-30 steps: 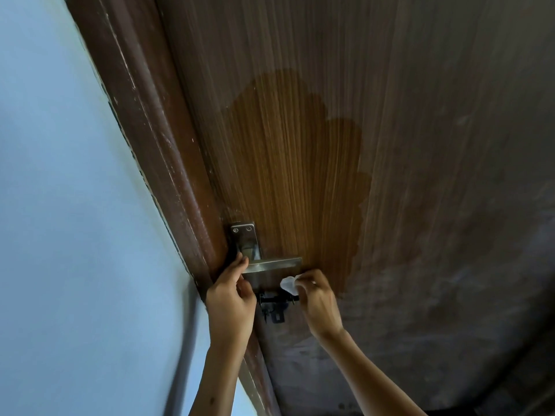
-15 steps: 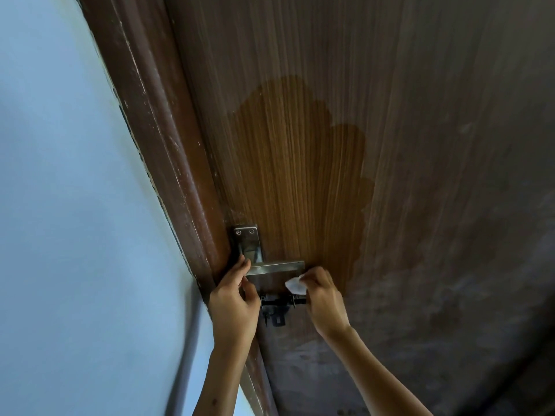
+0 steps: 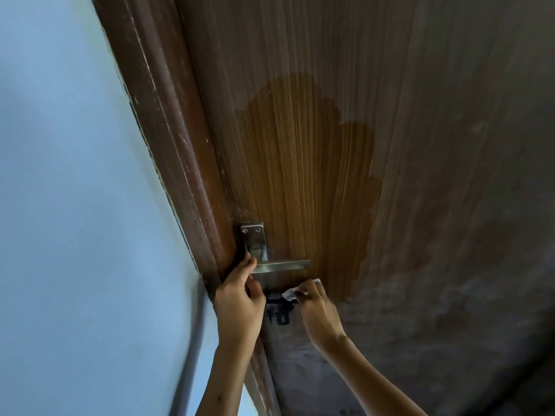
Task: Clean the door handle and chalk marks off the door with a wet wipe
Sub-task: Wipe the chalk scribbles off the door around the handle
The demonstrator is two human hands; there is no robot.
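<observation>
The door handle (image 3: 280,265), a flat metal lever, projects from its backplate (image 3: 253,240) near the latch edge of the door (image 3: 300,175), with its long axis running level from the plate toward our right and ending in a squared free tip. We hold the wet wipe (image 3: 292,292) bunched just beneath and slightly right of that tip, close to it but, as far as we can judge, not touching the lever; it sits against the door face right above the black bolt latch (image 3: 279,310).

The right hand (image 3: 318,310) is closed, pinching the wipe between thumb and fingertips. The lever therefore lies up and to the left of this hand, so a wiping pass would, in our judgement, need a short lift and then a stroke along the lever's length toward the plate.

The left hand (image 3: 240,301) is the nearer one to the handle: its fingers curl against the root of the lever where it meets the plate, partly closed in a steadying hold (whether it truly grips the lever or only rests against it we cannot tell).

Further out, a darker, wet-looking patch (image 3: 315,175) spreads up the door above the handle. Pale, dusty smears (image 3: 450,310) cover the door's lower right (possibly the chalk marks, though too blurred to be certain). To our left runs the brown door frame (image 3: 168,130), and beyond it the blue wall (image 3: 66,175).
</observation>
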